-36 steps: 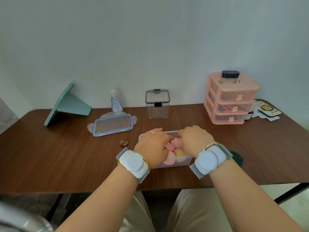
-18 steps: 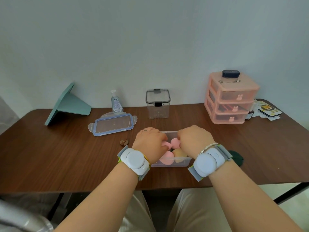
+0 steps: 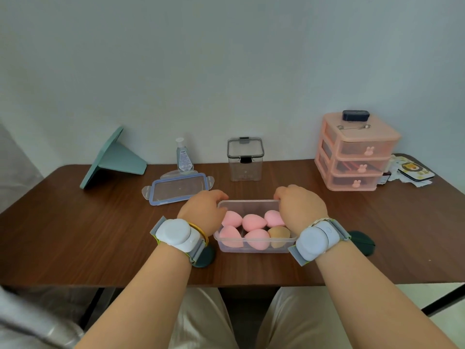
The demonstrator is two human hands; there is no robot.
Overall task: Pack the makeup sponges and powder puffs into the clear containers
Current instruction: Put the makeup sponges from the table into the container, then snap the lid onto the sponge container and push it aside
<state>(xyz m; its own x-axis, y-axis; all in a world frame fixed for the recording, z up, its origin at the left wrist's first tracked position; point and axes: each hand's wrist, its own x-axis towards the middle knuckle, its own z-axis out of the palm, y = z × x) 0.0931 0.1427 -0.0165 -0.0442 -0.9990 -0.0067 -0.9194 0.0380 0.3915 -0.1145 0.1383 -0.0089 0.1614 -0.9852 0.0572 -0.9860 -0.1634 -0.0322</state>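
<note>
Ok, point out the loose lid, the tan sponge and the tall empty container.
Lid (image 3: 179, 188): head view, centre of clear panel.
Tan sponge (image 3: 278, 233): head view, its upper side.
Tall container (image 3: 245, 165): head view, front wall.

I see my left hand (image 3: 205, 210) and right hand (image 3: 300, 206) gripping the two ends of the open clear container (image 3: 254, 245) near the table's (image 3: 75, 235) front edge. Six egg-shaped sponges (image 3: 253, 222) fill it, five pink, one tan. Its blue-rimmed lid (image 3: 180, 188) lies far left, beside a taller latched canister (image 3: 245, 159).
</note>
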